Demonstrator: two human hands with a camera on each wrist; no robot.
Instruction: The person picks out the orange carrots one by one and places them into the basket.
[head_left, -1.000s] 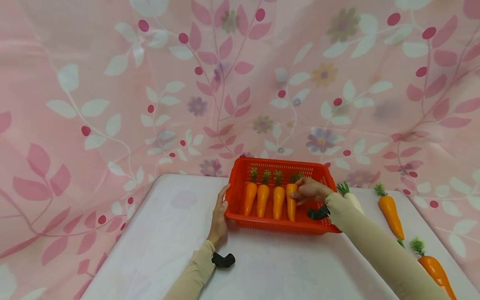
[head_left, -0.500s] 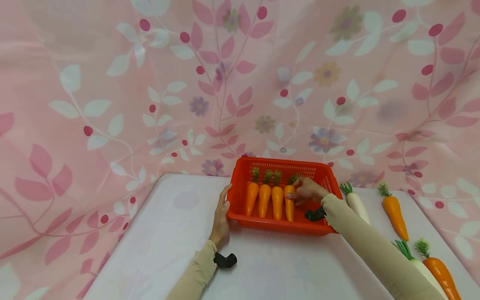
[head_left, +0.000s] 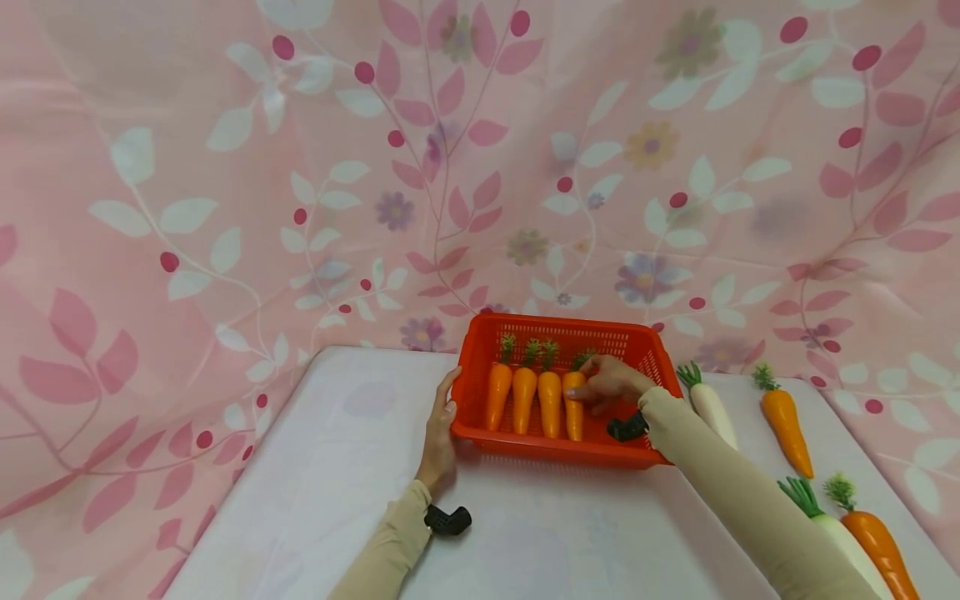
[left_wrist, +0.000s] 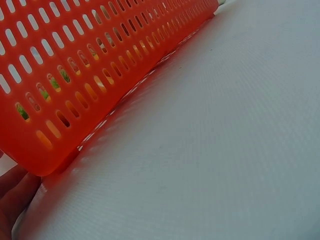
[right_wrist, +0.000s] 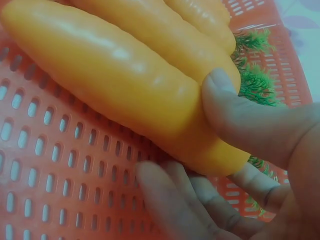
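Note:
A red plastic basket (head_left: pixel 555 451) with slotted walls stands on the white table, and several orange carrots with green tops lie side by side in it. My right hand (head_left: pixel 611 382) reaches inside and holds the rightmost carrot (right_wrist: pixel 115 65) near its leafy end. In the right wrist view the thumb (right_wrist: pixel 245 112) lies over that carrot and the other fingers are below it. Against the basket's left wall rests my left hand (head_left: pixel 437 446), its fingers extended along the side. The left wrist view shows only some of its fingers (left_wrist: pixel 20 192) at the basket's corner.
To the right of the basket lie a white radish (head_left: pixel 714 412) and a carrot (head_left: pixel 787 431). Nearer me are another radish (head_left: pixel 843 542), partly behind the right sleeve, and another carrot (head_left: pixel 879 546). A pink floral cloth (head_left: pixel 450 167) hangs behind the table.
My right hand has shifted the rightmost carrot left, close against its neighbour. The third carrot has also moved slightly left. My left hand stays at the basket's side.

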